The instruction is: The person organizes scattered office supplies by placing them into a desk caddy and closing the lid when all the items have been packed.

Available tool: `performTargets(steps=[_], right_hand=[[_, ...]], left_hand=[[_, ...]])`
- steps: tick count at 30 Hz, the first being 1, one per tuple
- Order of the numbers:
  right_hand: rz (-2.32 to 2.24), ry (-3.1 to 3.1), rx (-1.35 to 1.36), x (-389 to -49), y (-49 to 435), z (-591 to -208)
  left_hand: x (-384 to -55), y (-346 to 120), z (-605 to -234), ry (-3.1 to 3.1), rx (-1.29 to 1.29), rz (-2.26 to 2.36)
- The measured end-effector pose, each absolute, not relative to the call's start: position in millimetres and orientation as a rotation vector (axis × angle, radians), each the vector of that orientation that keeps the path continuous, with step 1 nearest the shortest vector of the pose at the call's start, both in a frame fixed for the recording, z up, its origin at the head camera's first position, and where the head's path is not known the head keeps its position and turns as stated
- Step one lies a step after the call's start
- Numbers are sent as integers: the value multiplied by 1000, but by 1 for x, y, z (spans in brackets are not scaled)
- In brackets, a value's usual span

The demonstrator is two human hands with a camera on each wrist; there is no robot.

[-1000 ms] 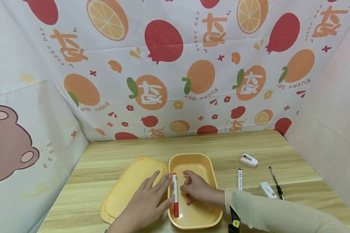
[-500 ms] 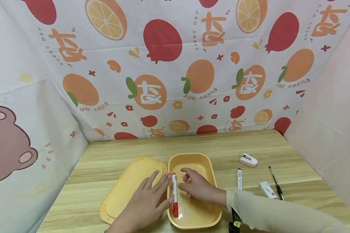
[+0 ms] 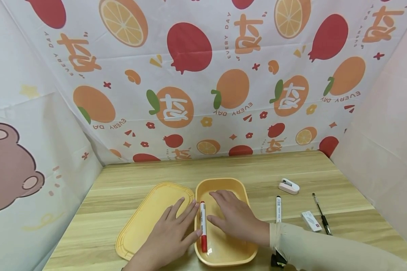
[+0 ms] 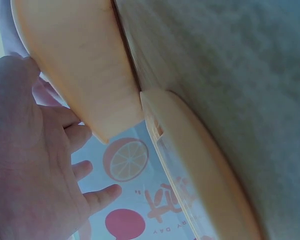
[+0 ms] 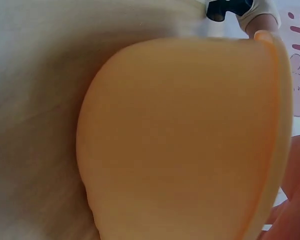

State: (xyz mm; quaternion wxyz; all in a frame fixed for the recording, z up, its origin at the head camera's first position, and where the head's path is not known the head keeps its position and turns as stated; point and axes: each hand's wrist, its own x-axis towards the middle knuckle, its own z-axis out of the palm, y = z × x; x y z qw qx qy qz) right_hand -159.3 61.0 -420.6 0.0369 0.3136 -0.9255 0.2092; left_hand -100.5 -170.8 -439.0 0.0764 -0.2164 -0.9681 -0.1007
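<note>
Left hand (image 3: 171,235): fingers spread, fingertips and thumb at the left rim of the yellow container (image 3: 230,248), pinching nothing that shows; probably there to keep the container steady. Right hand (image 3: 234,216): inside the container's outline, thumb apart from 4 loosely extended fingers, no object seen in it; can't tell if it touches the floor. The red marker (image 3: 204,226) lies lengthwise in the container along the left wall, likely so the wall stops it rolling and leaves room to its right. Left thumb tip is right by it, contact unclear. Yellow lid (image 3: 149,214) lies just left, partly under the left hand in the head view. 4 items lie on the right side: stapler (image 3: 289,186), black-tipped marker (image 3: 279,209), small white box (image 3: 311,221), black pen (image 3: 321,214), spaced apart, presumably for easy picking.
</note>
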Motion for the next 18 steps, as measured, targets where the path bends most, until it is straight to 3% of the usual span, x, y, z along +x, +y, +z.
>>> performTargets(steps=[18], right_hand=[[303,-2624,1027,-167,83,-424]], left_hand=[[-100,-171,-439,-2916,-627,-328]])
